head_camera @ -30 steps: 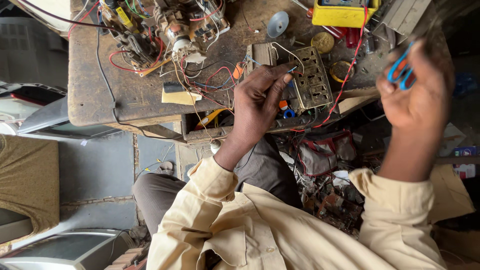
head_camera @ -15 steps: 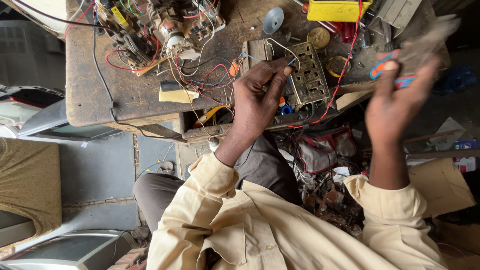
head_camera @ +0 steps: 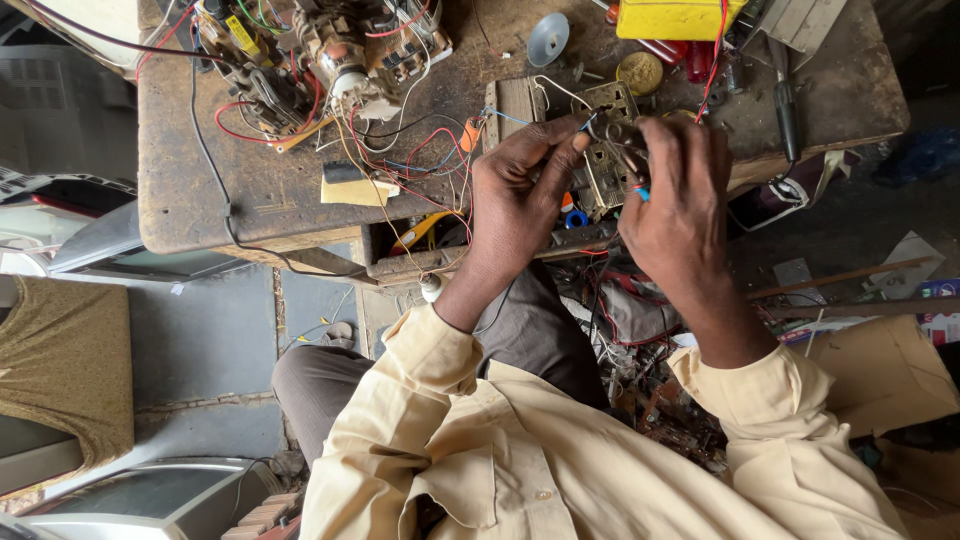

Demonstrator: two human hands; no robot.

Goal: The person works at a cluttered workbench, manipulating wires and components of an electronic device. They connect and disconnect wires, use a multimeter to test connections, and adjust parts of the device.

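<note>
I see a small circuit board point(head_camera: 607, 150) with wires at the near edge of the brown table point(head_camera: 250, 200). My left hand point(head_camera: 520, 200) pinches a thin wire at the board, its fingers point(head_camera: 570, 145) pressed together. My right hand point(head_camera: 680, 210) is just beside it, its fingers closed on a little tool with blue handles point(head_camera: 640, 192), the tip on the board. Further left lies a messy heap of red and black wires and parts point(head_camera: 320, 60). A yellow box point(head_camera: 675, 18) sits at the far edge.
</note>
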